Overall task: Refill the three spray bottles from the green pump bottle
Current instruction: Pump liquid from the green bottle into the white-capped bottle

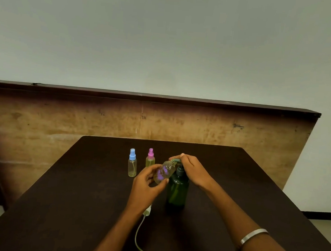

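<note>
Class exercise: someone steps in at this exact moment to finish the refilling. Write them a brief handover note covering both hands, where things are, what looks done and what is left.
Left hand holds the open spray bottle, tilted, neck at the pump spout.
Right hand rests on the pump head of the green pump bottle, which stands mid-table.
The removed white sprayer top with its tube lies on the table near the left wrist.
Blue-capped bottle and pink-capped bottle stand capped behind; both hold yellowish liquid, whether topped up I cannot tell.
Left: finish pumping, refit the top.

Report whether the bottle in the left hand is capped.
Uncapped: its spray head lies on the table, and the bottle tilts toward the pump spout.
</note>
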